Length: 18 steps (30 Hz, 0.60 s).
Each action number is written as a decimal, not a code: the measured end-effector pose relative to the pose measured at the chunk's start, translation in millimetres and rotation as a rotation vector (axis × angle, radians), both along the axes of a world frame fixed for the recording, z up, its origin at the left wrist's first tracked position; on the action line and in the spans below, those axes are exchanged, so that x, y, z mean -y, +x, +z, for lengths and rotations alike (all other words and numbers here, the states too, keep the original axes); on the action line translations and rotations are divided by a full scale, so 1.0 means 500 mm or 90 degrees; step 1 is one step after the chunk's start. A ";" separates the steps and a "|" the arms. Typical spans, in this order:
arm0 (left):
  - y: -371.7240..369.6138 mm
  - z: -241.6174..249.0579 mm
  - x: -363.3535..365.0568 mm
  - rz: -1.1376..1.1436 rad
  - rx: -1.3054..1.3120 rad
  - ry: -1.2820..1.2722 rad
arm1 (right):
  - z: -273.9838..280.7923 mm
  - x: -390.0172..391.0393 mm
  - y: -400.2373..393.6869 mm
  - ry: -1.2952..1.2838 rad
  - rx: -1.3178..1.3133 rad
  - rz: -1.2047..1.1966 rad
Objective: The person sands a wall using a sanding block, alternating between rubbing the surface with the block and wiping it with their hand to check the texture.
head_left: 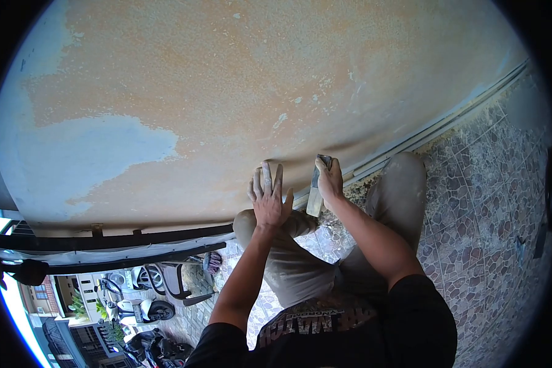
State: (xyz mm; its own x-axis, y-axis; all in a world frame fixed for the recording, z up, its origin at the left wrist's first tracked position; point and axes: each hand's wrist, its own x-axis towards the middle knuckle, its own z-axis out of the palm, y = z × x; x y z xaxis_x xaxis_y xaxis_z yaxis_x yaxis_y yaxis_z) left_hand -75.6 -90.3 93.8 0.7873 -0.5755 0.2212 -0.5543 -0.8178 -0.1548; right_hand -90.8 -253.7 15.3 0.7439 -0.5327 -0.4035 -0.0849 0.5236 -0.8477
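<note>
A wall [214, 92] with patchy orange-beige and pale, flaking paint fills the upper part of the view. My left hand [268, 195], dusty with pale powder, has its fingers spread and lies against the wall's lower part, holding nothing. To its right, my right hand [330, 181] is closed round the dark end of a flat scraper-like tool [314, 197]. The tool's paler, dusty end points down towards my legs, and its dark end is close to the wall. Whether it touches the wall cannot be made out.
My bent knees [405, 178] are near the wall's base. Stone-patterned floor tiles [466, 214], dusty in places, spread to the right. A ledge [435, 126] runs along the wall's foot. At the lower left are a chair [178, 285], parked motorbikes [144, 311] and houses.
</note>
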 end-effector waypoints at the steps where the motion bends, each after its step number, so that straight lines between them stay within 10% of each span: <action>1: 0.002 0.001 -0.004 -0.002 0.000 0.007 | 0.001 0.000 0.000 0.010 -0.001 0.010; 9: -0.010 0.038 -0.014 -0.075 0.007 -0.027 | 0.059 0.016 -0.009 0.316 0.150 0.214; 14: -0.045 0.005 -0.005 0.094 -0.590 -0.631 | 0.087 -0.006 -0.010 0.358 0.209 0.268; 18: -0.078 0.017 0.012 0.164 -0.614 -0.770 | 0.078 -0.036 -0.010 0.320 0.226 0.309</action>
